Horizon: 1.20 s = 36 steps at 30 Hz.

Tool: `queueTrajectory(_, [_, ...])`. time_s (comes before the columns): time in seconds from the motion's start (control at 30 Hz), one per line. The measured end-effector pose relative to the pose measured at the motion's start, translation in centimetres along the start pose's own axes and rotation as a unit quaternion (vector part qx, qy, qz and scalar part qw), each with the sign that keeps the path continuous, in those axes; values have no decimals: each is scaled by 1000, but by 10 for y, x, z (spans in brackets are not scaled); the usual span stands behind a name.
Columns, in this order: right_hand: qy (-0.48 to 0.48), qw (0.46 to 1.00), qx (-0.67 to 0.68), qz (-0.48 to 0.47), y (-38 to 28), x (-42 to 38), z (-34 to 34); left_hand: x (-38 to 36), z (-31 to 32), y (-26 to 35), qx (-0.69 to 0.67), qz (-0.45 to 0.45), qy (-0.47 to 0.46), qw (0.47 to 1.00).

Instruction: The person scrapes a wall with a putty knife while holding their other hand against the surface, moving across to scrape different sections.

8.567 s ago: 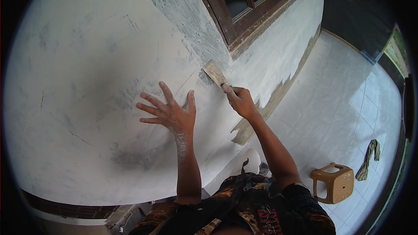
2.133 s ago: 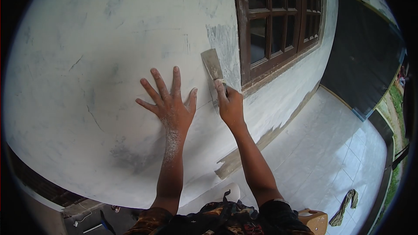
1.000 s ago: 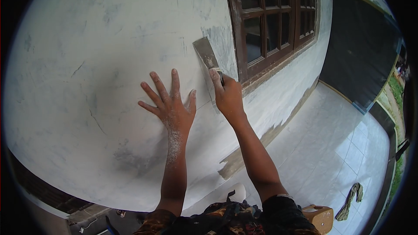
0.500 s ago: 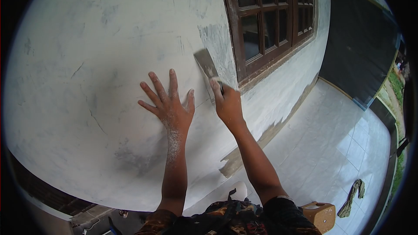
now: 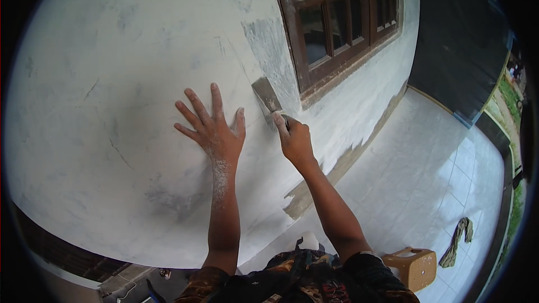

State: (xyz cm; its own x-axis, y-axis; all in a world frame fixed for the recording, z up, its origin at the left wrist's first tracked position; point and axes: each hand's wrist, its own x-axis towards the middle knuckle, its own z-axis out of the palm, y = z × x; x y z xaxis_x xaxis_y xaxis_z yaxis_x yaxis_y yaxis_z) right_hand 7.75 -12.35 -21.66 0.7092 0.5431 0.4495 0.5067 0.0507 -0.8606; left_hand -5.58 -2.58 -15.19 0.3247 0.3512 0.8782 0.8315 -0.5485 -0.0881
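Observation:
My left hand (image 5: 210,126) lies flat on the white plastered wall (image 5: 112,106), fingers spread, dusted with white powder. My right hand (image 5: 293,139) grips the handle of a putty knife (image 5: 266,100). Its wide metal blade is pressed against the wall just right of my left thumb, below a grey bare patch (image 5: 268,45) beside the window frame.
A dark brown wooden window (image 5: 337,17) sits right of the blade. The wall's base shows a brown unpainted strip (image 5: 306,196). On the white tiled floor stand a tan plastic stool (image 5: 412,266) and a crumpled cloth (image 5: 460,238). A dark wall panel (image 5: 460,50) runs behind.
My right hand has drawn the putty knife down the wall over the last second. My left hand stays flat on the wall. The view has tilted a little.

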Motion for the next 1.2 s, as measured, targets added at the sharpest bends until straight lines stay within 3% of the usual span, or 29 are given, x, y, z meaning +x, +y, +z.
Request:
queueTrajectory(0.1, [-43, 996, 64, 40, 38, -19, -2, -12, 5, 1, 1, 10, -4, 1000])
queueTrajectory(0.17, [-59, 964, 225, 132, 56, -35, -6, -20, 11, 2, -2, 10, -8, 1000])
queueTrajectory(0.3, [-60, 919, 330, 208, 69, -75, -19, -44, 23, -1, -7, 17, -28, 999])
queueTrajectory(0.47, [-77, 899, 347, 256, 81, -109, -5, -71, 29, -11, -10, 36, -69, 997])
queueTrajectory(0.57, [-89, 909, 348, 213, 72, -109, 3, -77, 23, -11, -6, 45, -101, 994])
queueTrajectory(0.8, [-71, 925, 286, 241, 70, -82, 18, -90, 26, -16, 3, 53, -117, 992])
queueTrajectory(1.07, [-78, 932, 277, 218, 81, -53, 36, -92, 40, -10, 43, 43, -75, 995])
queueTrajectory(1.2, [-101, 947, 260, 156, 89, -35, 31, -86, 49, 4, 57, 17, -49, 997])
